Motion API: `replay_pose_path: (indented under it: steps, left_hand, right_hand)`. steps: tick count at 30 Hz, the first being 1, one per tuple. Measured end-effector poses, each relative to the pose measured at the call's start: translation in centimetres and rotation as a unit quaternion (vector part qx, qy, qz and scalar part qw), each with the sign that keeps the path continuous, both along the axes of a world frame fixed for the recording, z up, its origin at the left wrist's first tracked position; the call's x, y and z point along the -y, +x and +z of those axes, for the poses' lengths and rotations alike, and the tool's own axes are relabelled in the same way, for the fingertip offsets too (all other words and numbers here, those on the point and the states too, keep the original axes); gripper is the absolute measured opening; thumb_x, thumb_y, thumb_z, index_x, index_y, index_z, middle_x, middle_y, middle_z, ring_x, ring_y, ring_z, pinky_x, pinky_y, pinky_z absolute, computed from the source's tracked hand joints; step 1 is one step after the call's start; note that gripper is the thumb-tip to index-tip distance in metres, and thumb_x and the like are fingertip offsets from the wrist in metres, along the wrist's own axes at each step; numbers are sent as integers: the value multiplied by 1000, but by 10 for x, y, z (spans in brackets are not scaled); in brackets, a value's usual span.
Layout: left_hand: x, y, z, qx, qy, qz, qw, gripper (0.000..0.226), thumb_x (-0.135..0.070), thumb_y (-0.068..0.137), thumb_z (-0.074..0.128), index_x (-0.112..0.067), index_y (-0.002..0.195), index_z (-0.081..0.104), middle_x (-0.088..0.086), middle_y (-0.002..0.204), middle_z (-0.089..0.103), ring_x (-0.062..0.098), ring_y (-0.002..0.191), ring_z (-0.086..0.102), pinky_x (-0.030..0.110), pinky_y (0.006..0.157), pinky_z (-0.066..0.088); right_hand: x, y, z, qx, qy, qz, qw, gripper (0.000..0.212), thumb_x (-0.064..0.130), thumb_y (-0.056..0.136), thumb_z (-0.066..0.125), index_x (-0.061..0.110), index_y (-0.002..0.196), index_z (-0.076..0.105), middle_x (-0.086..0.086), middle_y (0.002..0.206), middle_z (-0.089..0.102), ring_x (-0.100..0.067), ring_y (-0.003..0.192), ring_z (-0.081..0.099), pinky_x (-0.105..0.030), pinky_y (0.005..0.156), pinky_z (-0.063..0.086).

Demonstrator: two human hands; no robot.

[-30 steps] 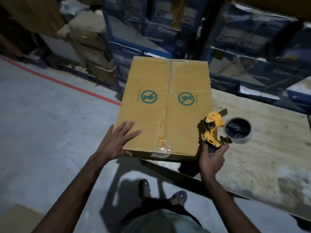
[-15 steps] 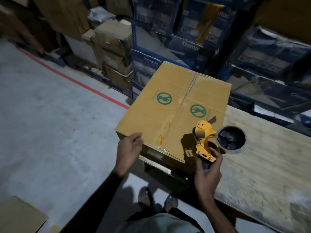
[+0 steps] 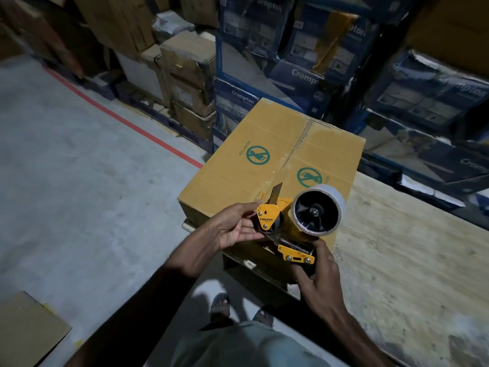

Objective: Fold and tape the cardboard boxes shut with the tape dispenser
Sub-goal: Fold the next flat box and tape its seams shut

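A closed brown cardboard box (image 3: 264,165) with two green round symbols lies on the corner of a wooden table (image 3: 402,250); clear tape runs along its centre seam. Above the box's near end I hold a yellow tape dispenser (image 3: 288,229) with a grey tape roll. My right hand (image 3: 320,284) grips its black handle from below. My left hand (image 3: 235,226) sits at the dispenser's front roller end, thumb and fingers around the yellow side plate, palm up. A tape tab sticks up from the front.
Blue printed cartons (image 3: 304,64) and brown boxes (image 3: 190,75) are stacked behind the table. A red line (image 3: 127,123) crosses the grey concrete floor on the left. A flat cardboard piece (image 3: 23,332) lies at the lower left. My feet (image 3: 238,311) stand by the table corner.
My left hand left the box's near corner and came to the dispenser's front end. The right hand raised and turned the dispenser over the box. The camera swung right.
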State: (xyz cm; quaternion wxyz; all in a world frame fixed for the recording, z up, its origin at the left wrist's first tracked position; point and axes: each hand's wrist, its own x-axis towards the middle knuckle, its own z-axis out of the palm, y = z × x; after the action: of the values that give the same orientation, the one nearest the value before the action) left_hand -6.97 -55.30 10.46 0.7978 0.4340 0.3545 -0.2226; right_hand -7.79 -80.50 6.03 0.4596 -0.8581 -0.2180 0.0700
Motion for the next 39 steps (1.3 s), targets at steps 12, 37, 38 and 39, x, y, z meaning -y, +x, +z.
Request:
replay_pose_path:
  steps: [12, 37, 38, 39]
  left_hand:
    - [-1, -23, -20, -46, -86, 77, 992, 48, -20, 105, 45, 17, 135, 54, 34, 101, 73, 40, 76, 77, 36, 58, 64]
    - [5, -29, -17, -20, -63, 64, 996, 43, -27, 86, 75, 8, 110, 68, 28, 92, 75, 29, 69, 78, 32, 63, 63]
    - [7, -30, -19, -27, -62, 70, 995, 35, -22, 89, 73, 9, 105, 67, 27, 88, 75, 28, 66, 77, 31, 61, 62]
    - [8, -31, -21, -33, -61, 75, 995, 29, -18, 92, 71, 9, 102, 67, 27, 86, 75, 27, 64, 77, 30, 60, 62]
  right_hand:
    - [3, 8, 1, 14, -11, 54, 998, 44, 40, 89, 60, 38, 131, 45, 53, 117, 51, -1, 92, 65, -69, 97, 48]
    - [6, 17, -7, 82, 0, 68, 994, 43, 43, 85, 58, 30, 123, 45, 54, 114, 45, -53, 109, 57, -60, 70, 58]
    - [6, 17, -8, 82, 0, 72, 994, 43, 43, 85, 58, 30, 124, 45, 54, 115, 45, -52, 112, 56, -62, 72, 57]
    - [6, 16, -7, 81, 2, 75, 994, 43, 43, 85, 58, 30, 124, 45, 54, 116, 45, -52, 115, 55, -65, 72, 56]
